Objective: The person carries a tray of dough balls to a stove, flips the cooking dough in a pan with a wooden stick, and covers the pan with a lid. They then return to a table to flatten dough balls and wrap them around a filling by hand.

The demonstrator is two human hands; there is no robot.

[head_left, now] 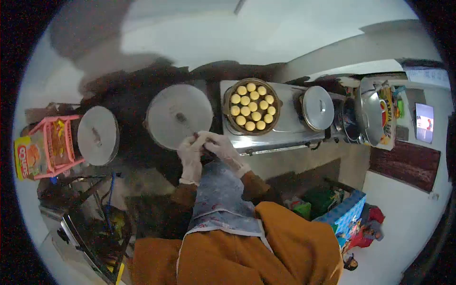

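Note:
My left hand [188, 159] and my right hand [224, 149], both in thin whitish gloves, meet in front of my body at the near edge of a large round metal lid [164, 111]. The fingers of both are bent and pressed together. A small dark patch shows between them, too small to name. To the right of the lid, a round dark pan [229, 121] holds several pale yellow dough balls [245, 100], spaced apart.
The pan sits on a metal stove [292, 135], beside a smaller lidded pot [318, 108]. Farther right stands a big metal wok [369, 114]. At left are another round lid [98, 136] and a pink basket [49, 147]. A blue patterned box [344, 213] stands low at right.

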